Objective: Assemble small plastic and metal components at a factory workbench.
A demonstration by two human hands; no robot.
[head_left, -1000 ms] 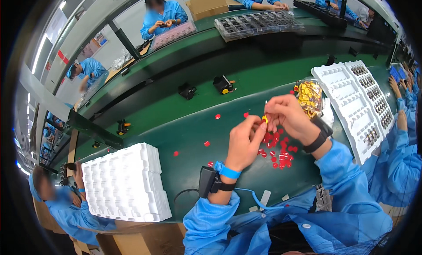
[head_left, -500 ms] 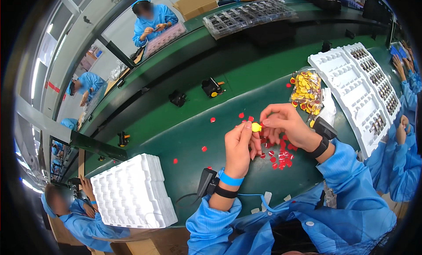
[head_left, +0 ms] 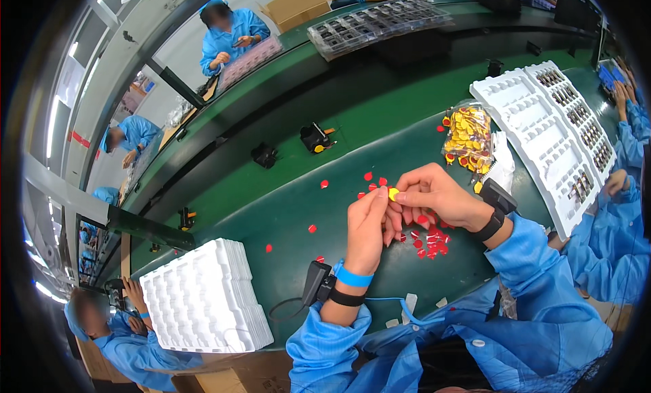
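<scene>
A small round yellow piece (head_left: 393,194) is pinched between my two hands above the dark green table. My left hand (head_left: 369,223) grips its left side with thumb and finger, a blue band round that wrist. From the right, my right hand (head_left: 434,195) closes thumb and forefinger on the same piece; its other fingers curl below. Under and around the hands lie several red discs (head_left: 432,244), some partly hidden by my fingers. A clear bag of yellow and red pieces (head_left: 469,132) rests beyond my right hand.
White moulded trays (head_left: 196,298) are stacked at the left. At the right, a white tray (head_left: 502,94) holds rows of small metal parts. Black devices (head_left: 316,138) sit on the green conveyor (head_left: 380,115). Co-workers in blue (head_left: 234,37) work across the line and at both sides.
My right thumb and forefinger have closed in on the yellow piece, now covering more of it. Conveyor devices sit slightly further left in view.
</scene>
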